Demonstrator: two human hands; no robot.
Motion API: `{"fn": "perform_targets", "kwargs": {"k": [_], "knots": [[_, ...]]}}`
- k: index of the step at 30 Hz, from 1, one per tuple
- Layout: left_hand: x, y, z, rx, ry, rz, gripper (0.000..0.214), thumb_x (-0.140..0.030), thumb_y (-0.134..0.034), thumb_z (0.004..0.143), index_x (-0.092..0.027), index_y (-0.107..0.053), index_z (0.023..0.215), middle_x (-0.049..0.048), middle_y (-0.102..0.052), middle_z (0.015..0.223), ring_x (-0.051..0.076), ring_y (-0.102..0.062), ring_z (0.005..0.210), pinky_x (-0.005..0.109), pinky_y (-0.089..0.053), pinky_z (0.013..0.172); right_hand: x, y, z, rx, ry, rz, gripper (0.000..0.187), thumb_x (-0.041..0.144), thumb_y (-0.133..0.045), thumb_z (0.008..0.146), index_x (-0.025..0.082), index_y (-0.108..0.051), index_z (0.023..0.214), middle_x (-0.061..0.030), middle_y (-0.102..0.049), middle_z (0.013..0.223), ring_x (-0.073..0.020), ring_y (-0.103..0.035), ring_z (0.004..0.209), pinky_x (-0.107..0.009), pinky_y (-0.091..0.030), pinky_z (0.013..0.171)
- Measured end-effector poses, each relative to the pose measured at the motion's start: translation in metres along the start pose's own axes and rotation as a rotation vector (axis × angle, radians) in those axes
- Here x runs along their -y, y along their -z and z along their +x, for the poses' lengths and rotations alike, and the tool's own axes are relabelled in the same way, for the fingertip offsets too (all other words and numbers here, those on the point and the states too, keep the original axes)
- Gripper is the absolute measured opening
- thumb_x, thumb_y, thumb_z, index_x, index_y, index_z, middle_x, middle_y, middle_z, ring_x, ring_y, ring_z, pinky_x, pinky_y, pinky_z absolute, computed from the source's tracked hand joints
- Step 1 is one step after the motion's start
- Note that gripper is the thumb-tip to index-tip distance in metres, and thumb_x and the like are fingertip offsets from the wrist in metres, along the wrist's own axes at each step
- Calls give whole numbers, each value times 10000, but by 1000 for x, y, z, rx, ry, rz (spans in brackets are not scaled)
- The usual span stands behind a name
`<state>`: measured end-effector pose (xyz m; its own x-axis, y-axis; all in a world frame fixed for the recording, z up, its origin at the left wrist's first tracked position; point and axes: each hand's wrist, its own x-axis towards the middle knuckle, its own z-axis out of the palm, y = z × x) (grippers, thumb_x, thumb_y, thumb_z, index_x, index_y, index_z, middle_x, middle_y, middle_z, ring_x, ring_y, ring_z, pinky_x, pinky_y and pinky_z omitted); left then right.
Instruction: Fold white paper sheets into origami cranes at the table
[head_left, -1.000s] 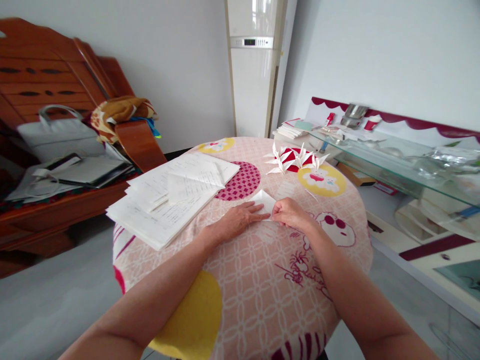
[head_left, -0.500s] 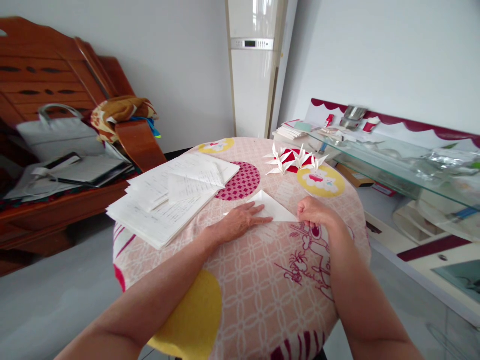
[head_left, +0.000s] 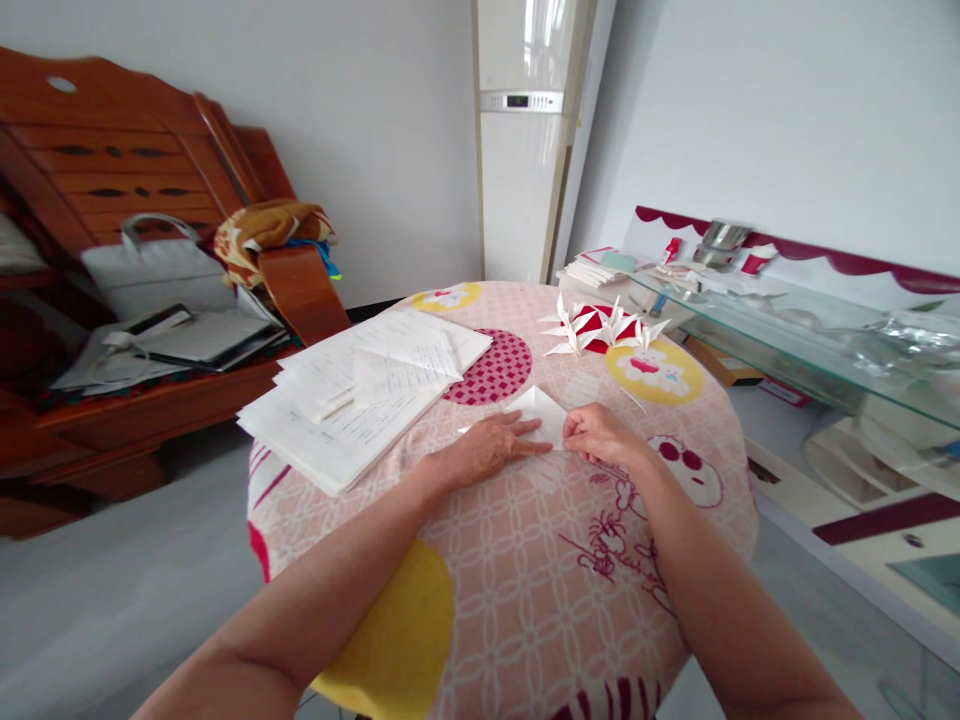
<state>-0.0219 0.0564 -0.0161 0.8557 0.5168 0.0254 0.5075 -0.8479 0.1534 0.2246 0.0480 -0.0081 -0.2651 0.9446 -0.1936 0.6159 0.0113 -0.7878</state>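
A folded sheet of white paper lies on the cloth with its pointed top facing away from me. My left hand rests flat across its left part, fingers stretched out and spread. At the paper's lower right, my right hand has its fingers curled together on the edge; the right corner is hidden beneath them. Beyond both hands, several white folded paper cranes stand near the far right of the table.
A stack of written sheets lies left of my hands on the round table's patterned cloth. To the right is a glass shelf with assorted items. A wooden bench with a grey bag stands at the left.
My right hand has slid left along the paper's near edge, closer to my left hand. The left hand stays on the paper. The whole view has shifted slightly.
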Motion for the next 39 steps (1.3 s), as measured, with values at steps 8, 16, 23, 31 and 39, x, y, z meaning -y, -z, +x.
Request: {"fn": "perform_targets", "kwargs": {"k": [8, 16, 23, 31, 39], "knots": [[26, 1, -26, -116, 2, -228, 486, -49, -456, 883, -257, -691, 1255, 40, -573, 1447, 214, -531, 1347, 367, -422, 1116, 0, 3, -1, 14, 9, 26, 72, 108, -611, 691, 176, -600, 669, 41, -566, 466, -101, -516, 405, -190, -360, 389], [34, 17, -43, -91, 150, -188, 624, 83, -425, 677, -255, -785, 1058, 7, -703, 1259, 179, -681, 1145, 316, -512, 1001, 0, 5, -1, 28, -3, 51, 63, 115, -608, 692, 174, -589, 678, 45, -562, 465, -92, -509, 406, -178, -369, 389], [44, 22, -57, -143, 286, -302, 518, 15, -425, 628, -250, -811, 849, -9, -760, 1135, 178, -709, 1028, 285, -523, 928, -3, 3, 0, 15, 20, 75, 36, 155, -630, 669, 176, -601, 668, 46, -557, 456, -85, -496, 388, -176, -335, 377], [38, 16, -36, -501, 555, -271, 337, -118, -463, 823, -202, -782, 897, 43, -774, 864, 197, -695, 796, 278, -507, 803, -6, 15, 2, -367, 32, 259, 191, 358, -655, 711, 170, -661, 742, -12, -656, 587, -115, -544, 466, -211, -394, 427], [21, 8, -20, -513, 558, -494, 396, -240, -636, 778, -201, -729, 1161, 29, -751, 882, 185, -674, 759, 270, -511, 747, -12, 17, 9, -379, 88, 114, 334, 280, -703, 663, 149, -757, 965, -73, -758, 852, -202, -684, 761, -308, -527, 713]]}}
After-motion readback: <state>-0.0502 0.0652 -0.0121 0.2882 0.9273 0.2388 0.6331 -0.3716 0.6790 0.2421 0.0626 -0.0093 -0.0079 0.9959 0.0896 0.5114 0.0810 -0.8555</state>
